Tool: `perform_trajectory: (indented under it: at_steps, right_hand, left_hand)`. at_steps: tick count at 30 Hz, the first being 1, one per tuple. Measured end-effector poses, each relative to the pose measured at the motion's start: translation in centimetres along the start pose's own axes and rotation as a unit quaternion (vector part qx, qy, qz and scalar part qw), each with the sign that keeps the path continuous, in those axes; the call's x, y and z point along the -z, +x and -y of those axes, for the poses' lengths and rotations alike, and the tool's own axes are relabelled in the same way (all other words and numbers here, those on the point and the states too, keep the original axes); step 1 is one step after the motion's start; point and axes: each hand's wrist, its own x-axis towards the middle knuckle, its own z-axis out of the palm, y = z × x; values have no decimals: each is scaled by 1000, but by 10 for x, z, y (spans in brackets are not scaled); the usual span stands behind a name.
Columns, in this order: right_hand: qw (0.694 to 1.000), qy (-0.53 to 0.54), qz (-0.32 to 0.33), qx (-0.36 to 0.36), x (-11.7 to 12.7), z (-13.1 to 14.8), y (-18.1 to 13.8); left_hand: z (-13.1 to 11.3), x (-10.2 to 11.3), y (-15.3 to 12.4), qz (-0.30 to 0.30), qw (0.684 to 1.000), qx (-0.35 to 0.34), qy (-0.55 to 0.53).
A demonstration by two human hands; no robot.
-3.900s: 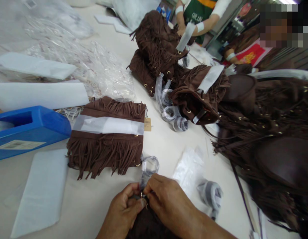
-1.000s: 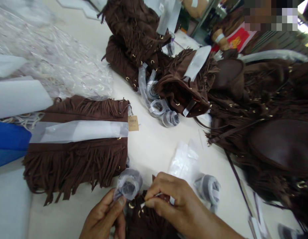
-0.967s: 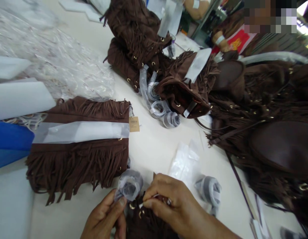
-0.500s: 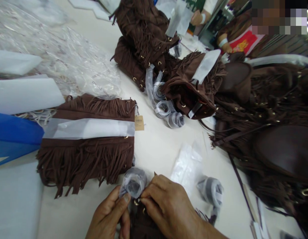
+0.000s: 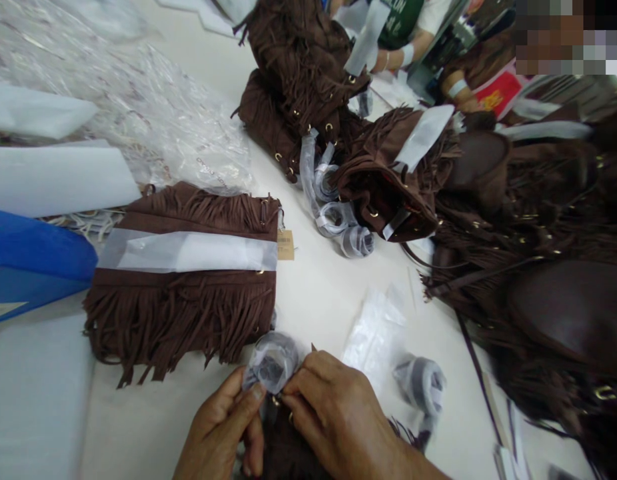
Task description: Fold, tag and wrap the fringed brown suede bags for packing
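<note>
At the bottom of the view my left hand (image 5: pixel 223 430) pinches a rolled strap wrapped in clear plastic (image 5: pixel 272 360). My right hand (image 5: pixel 336 417) is closed beside it, its fingertips pressed on a small metal ring at the top of a brown fringed bag (image 5: pixel 288 453) that lies between both hands. Most of that bag is hidden under my hands. A flat brown fringed bag with a white paper band (image 5: pixel 188 280) lies just beyond my left hand.
A blue tape dispenser (image 5: pixel 28 267) and white foam sheets (image 5: pixel 53 180) lie at the left, crumpled clear plastic (image 5: pixel 153 127) behind them. Another wrapped strap roll (image 5: pixel 421 383) sits right of my hands. Brown fringed bags (image 5: pixel 528 253) pile up at right. Another person's forearm (image 5: pixel 403 53) works at the far end.
My hands have closed together around the ring. The plastic-wrapped roll now sits tight against my right fingertips. The view has shifted slightly, nothing else on the table moved.
</note>
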Motion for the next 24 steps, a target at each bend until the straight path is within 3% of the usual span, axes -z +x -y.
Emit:
perform_trajectory:
  at_steps: [6,16,24]
  right_hand:
    - [1000,9,-17,-15,-6,-1,-3]
    - [992,114,-35,-38,-1,0,-4]
    - [995,92,-21,-41,-2,0,-2]
  left_hand:
    - [-5,-1,-2,-9,1000,5,6]
    - [-5,0,-3,4,1000,-8,17]
    - [-4,3,-1,18,1000,-8,21]
